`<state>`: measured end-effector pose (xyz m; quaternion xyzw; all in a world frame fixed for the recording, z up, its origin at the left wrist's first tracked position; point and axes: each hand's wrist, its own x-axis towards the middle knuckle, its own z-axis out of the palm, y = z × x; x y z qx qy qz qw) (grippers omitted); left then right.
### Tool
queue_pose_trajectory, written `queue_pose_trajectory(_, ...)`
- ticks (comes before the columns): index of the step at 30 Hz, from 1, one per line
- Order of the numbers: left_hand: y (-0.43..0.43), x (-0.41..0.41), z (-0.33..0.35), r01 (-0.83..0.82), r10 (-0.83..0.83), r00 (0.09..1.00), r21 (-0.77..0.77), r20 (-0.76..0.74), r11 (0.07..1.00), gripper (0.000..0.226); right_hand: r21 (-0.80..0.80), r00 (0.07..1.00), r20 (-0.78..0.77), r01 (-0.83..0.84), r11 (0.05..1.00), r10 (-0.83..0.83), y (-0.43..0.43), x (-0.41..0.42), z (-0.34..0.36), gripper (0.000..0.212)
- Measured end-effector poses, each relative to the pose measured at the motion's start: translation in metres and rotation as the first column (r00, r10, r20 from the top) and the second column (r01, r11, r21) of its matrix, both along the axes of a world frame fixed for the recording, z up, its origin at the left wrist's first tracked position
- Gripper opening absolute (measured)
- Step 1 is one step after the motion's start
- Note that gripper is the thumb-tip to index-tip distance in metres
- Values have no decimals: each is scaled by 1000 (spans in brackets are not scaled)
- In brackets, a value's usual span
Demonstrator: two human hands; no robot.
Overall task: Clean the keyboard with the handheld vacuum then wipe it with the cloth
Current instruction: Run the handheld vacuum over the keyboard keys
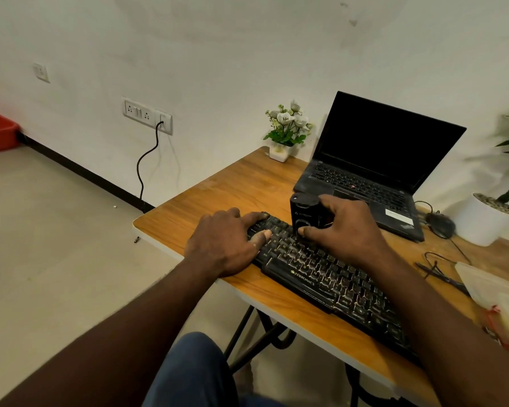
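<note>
A black keyboard [321, 274] lies slantwise across the wooden table [218, 189]. My right hand [347, 230] grips a black handheld vacuum [303, 214], which stands upright on the keyboard's far left keys, with the thumb near its round button. My left hand [227, 242] rests on the keyboard's left end, fingers stretched over the corner and thumb on the keys. A pale cloth [488, 286] lies at the table's right edge, partly cut off by the frame.
An open black laptop [376, 160] stands behind the keyboard. A small flower pot [285, 133] sits at the table's far corner. A black mouse [440, 226], loose cables [435, 268] and a white plant pot [482, 221] are at the right. A cord hangs from a wall socket [162, 123].
</note>
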<state>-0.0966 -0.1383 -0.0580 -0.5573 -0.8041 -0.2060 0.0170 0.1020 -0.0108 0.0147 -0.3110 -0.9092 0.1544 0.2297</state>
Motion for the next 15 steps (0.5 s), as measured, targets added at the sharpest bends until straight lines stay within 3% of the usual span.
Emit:
queue_pose_trajectory(3, 0, 0, 0, 3, -3, 1000, -6, -3, 1000, 60, -70, 991, -27, -134, 989, 132, -10, 2, -4, 51)
queue_pose_trajectory(7, 1, 0, 0, -3, 3, 1000, -6, -4, 1000, 62, 89, 1000, -19, 16, 996, -15, -11, 7, -5, 52)
queue_pose_trajectory(11, 1, 0, 0, 0, 0, 1000, 5, -15, 1000, 61, -106, 993, -60, -103, 989, 97, -16, 10, -8, 52)
queue_pose_trajectory(15, 1, -1, -2, -2, 2, 1000, 14, -6, 1000, 62, 58, 996, -66, 58, 997, -54, -13, 7, -8, 54)
